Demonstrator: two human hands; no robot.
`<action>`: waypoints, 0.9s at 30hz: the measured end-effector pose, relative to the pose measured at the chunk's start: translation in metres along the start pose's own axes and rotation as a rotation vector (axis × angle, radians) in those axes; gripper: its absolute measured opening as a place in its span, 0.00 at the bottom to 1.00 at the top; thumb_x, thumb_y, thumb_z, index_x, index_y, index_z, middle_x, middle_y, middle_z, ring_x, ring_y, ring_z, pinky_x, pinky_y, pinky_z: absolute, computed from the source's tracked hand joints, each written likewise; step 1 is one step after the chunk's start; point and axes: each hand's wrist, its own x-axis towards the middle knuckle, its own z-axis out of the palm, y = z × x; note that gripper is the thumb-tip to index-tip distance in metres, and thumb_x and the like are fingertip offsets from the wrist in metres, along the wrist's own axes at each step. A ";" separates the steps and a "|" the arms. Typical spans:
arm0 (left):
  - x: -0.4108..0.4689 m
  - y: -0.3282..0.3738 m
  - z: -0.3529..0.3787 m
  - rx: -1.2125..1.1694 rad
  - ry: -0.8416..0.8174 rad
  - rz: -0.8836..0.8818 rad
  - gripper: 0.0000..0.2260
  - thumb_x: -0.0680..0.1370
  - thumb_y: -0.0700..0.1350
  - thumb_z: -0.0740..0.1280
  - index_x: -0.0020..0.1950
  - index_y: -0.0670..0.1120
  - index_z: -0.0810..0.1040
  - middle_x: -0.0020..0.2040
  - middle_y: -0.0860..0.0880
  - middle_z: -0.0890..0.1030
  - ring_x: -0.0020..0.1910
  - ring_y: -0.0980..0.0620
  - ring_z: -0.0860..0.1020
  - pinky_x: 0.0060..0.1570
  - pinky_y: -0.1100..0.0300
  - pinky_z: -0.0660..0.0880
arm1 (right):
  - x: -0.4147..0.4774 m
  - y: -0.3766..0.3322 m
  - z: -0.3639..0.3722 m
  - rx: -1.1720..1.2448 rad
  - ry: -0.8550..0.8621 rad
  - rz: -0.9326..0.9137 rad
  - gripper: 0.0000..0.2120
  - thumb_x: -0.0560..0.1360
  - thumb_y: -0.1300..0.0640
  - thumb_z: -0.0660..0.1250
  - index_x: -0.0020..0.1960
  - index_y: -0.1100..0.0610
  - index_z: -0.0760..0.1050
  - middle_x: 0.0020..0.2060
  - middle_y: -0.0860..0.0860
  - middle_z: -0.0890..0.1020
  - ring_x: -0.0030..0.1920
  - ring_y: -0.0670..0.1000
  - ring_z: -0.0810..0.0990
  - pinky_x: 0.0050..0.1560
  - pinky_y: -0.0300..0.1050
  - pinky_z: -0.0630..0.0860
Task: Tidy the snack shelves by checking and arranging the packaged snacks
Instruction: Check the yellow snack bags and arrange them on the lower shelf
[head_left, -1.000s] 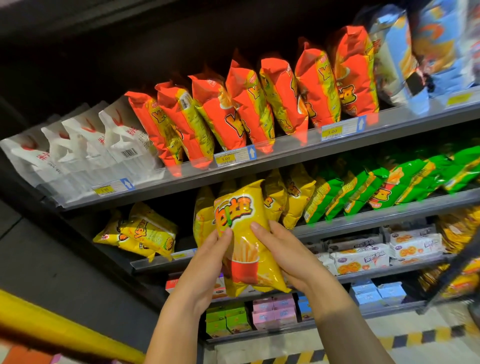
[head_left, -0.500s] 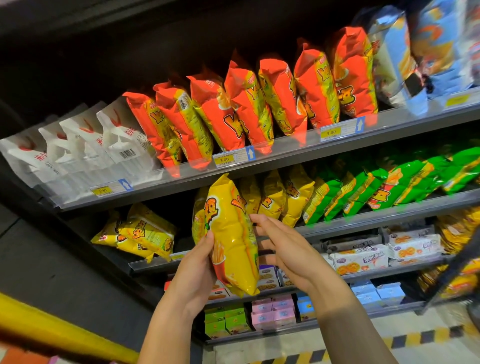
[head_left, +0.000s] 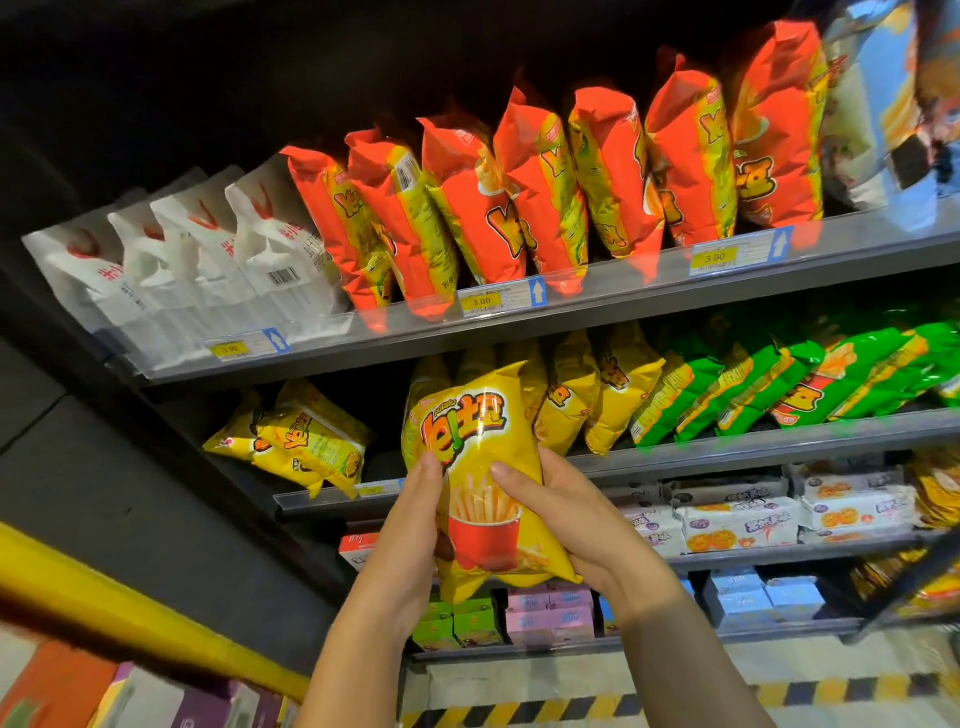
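From the head view, both hands are clasped on one yellow fries bag (head_left: 483, 499), held upright in front of the second shelf with its printed face towards the person. The left hand (head_left: 415, 545) grips the bag's lower left edge, thumb pressed flat on the front and fingers curled out of sight behind. The right hand (head_left: 571, 530) grips the lower right edge the same way, thumb on the front beside the fries picture. The bag sits between the two palms, its top half free above the thumbs and its bottom corner poking out below the right palm. The step in hand looks like checking this pack and then slotting it back. To do that well, I would keep the squeeze light so the puffed bag is not crushed, and carry it up and away from the grip into the row of upright yellow bags (head_left: 569, 400) just behind its top edge, face forward, base behind the shelf rail (head_left: 701, 454). Left of the grip and a little higher, two toppled yellow bags (head_left: 311, 441) lie askew on the same shelf and probably want standing up next.
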 end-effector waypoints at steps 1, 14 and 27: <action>0.000 -0.001 -0.004 -0.041 -0.012 -0.010 0.32 0.76 0.72 0.64 0.76 0.59 0.73 0.69 0.50 0.83 0.67 0.47 0.82 0.69 0.40 0.76 | 0.003 0.002 0.001 0.028 -0.010 0.021 0.28 0.74 0.47 0.74 0.72 0.52 0.75 0.60 0.52 0.87 0.61 0.55 0.86 0.66 0.61 0.80; 0.024 -0.013 -0.078 -0.182 0.195 -0.033 0.18 0.81 0.53 0.69 0.69 0.50 0.80 0.62 0.42 0.86 0.61 0.40 0.85 0.67 0.36 0.77 | 0.060 0.041 0.045 -0.059 -0.117 0.084 0.33 0.73 0.37 0.77 0.73 0.50 0.75 0.66 0.51 0.84 0.67 0.53 0.82 0.71 0.58 0.76; 0.104 -0.012 -0.151 -0.070 0.638 0.242 0.26 0.74 0.46 0.81 0.69 0.54 0.75 0.58 0.52 0.86 0.55 0.50 0.86 0.55 0.46 0.84 | 0.159 0.062 0.089 -0.540 0.506 -0.191 0.52 0.70 0.28 0.71 0.84 0.49 0.54 0.81 0.49 0.63 0.80 0.53 0.63 0.77 0.60 0.67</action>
